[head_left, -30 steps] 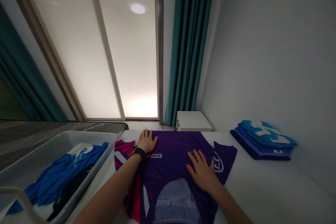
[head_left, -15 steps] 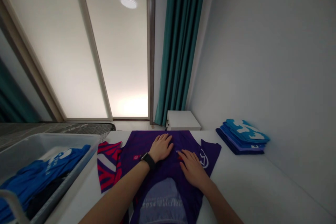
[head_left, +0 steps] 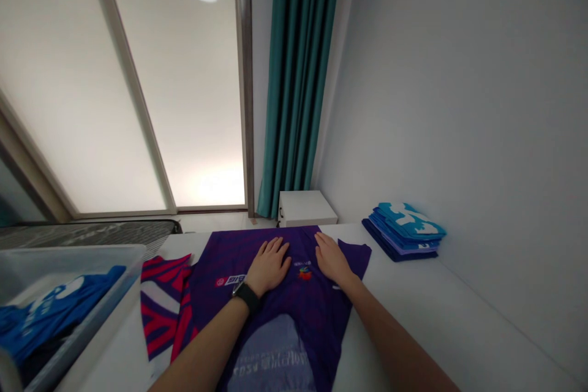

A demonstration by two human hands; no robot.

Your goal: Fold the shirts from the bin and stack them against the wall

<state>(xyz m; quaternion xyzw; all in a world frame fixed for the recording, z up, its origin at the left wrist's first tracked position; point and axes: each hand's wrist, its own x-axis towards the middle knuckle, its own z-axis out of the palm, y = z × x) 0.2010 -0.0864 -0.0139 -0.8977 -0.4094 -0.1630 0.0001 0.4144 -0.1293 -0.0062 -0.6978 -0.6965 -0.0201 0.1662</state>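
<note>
A dark purple sports jersey (head_left: 294, 297) lies spread over the white table, its neck opening toward me with a greyish inner panel showing lettering. At the left, a red-and-purple striped sleeve (head_left: 160, 303) sticks out. My left hand (head_left: 269, 266) rests flat on the jersey's middle, fingers stretched toward the far edge; a black watch is on that wrist. My right hand (head_left: 333, 260) lies on the cloth near the right sleeve, fingers extended and close together. Between the hands a small red emblem (head_left: 304, 273) shows on the fabric.
A stack of folded blue and purple shirts (head_left: 404, 233) stands at the right, near the wall. To the left is a clear plastic bin (head_left: 124, 254) holding blue and dark clothing. A white cabinet (head_left: 305, 208) stands beyond the table (head_left: 399, 312), before a green curtain (head_left: 296, 86).
My right hand has slid away from me over the jersey, uncovering the red emblem. The view has turned slightly right. My left hand stays on the cloth.
</note>
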